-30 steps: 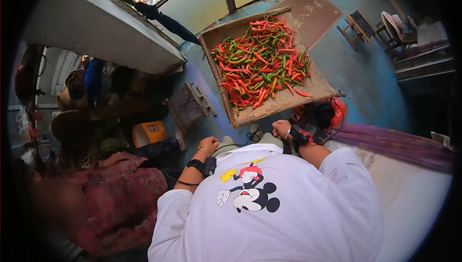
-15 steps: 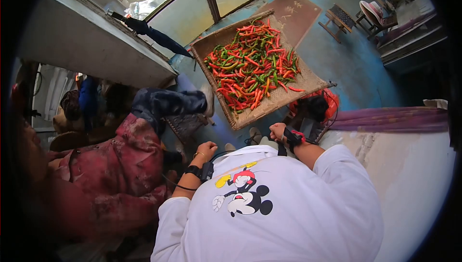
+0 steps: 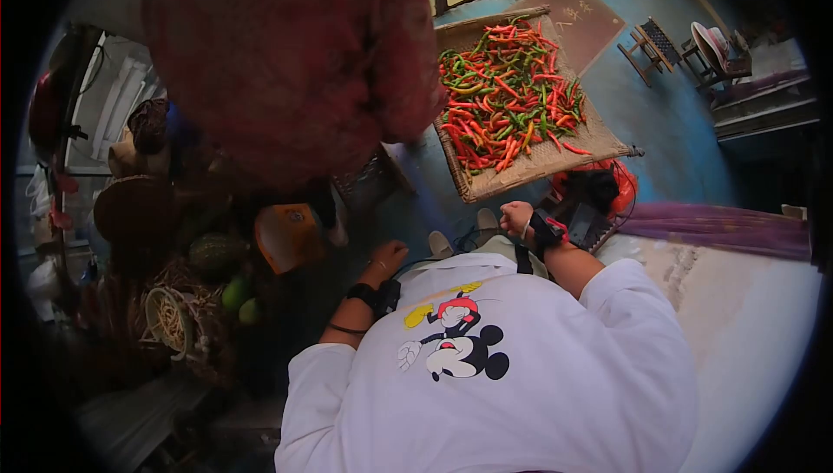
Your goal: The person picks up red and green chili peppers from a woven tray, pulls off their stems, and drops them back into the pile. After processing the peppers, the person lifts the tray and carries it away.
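Note:
My left hand (image 3: 388, 256) lies in shadow at the left side of my lap, its fingers curled closed with nothing visible in them. Across from it, my right hand (image 3: 517, 217) is closed into a loose fist, and no object shows in it. Both forearms carry black wrist straps with cables. Beyond my hands is a square woven tray (image 3: 599, 133) spread with red and green chili peppers (image 3: 512, 95); the right hand is nearest its front edge, not touching.
A person in a dark red patterned top (image 3: 286, 48) blocks the upper left. An orange-and-white container (image 3: 291, 234), green gourds (image 3: 236, 293) and a basket (image 3: 178, 321) stand at left. A red plastic bag (image 3: 625, 187) is beside the tray; a small stool (image 3: 652, 48) stands farther off.
The other person has risen from the left and now stands in front of the tray's left side. My view has swung left. My hands remain closed near my lap.

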